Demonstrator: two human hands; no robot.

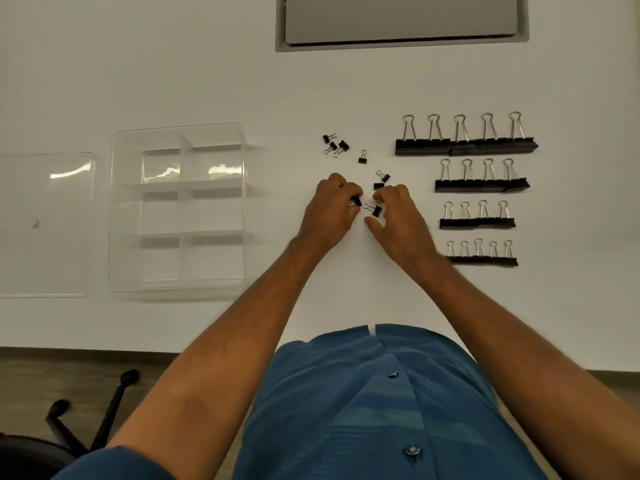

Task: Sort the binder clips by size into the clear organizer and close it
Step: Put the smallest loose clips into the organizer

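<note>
The clear organizer (114, 216) lies open on the white table at the left, its compartments bare, and its clear lid (45, 265) lies flat beside it. Four rows of black binder clips stand at the right: the largest row (465, 145), then a smaller row (481, 184), a third row (477, 221) and the nearest row (483, 259). Tiny clips (335, 144) lie scattered in the middle. My left hand (329, 211) holds tiny clips (356, 201) in its curled fingers. My right hand (398, 216) pinches a tiny clip (376, 211) on the table.
A grey recessed panel (401, 19) sits in the table at the back. The table's front edge (138, 351) runs just ahead of my body. A black chair base (86, 427) stands on the floor at the lower left.
</note>
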